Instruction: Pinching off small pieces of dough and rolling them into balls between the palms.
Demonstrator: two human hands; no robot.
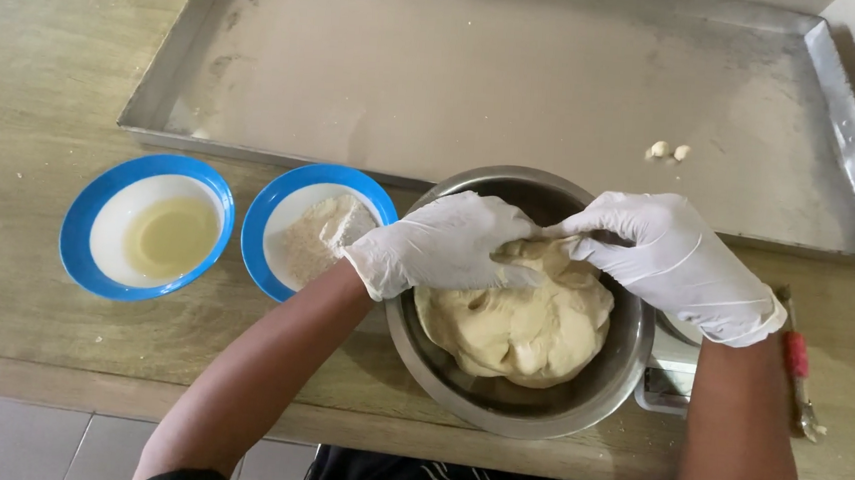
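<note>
On the left of the wooden counter [37,92] stands a blue-rimmed bowl of yellowish oil [147,227], and just beside it a second blue-rimmed bowl of flour [314,228], its white heap pushed toward the right side. Next comes the steel mixing bowl [514,396], near the front edge of the counter, with a large pale lump of dough [522,327] lying in it. Both gloved hands are on the far upper edge of that lump: the left hand [444,246] lies curled over it, fingers closed around a fold, while the right hand [672,262] pinches the same ridge from the other side — a portion seems about to be pulled off. Parting it cleanly would call for a firm twist or tear, one hand holding the mass down. Behind the bowls lies a wide floured metal tray [168,72] with two small dough bits [668,151] toward its right. Farther right, a red-handled tool [798,366] rests on the counter, and a scale [669,372] peeks from under the mixing bowl.
</note>
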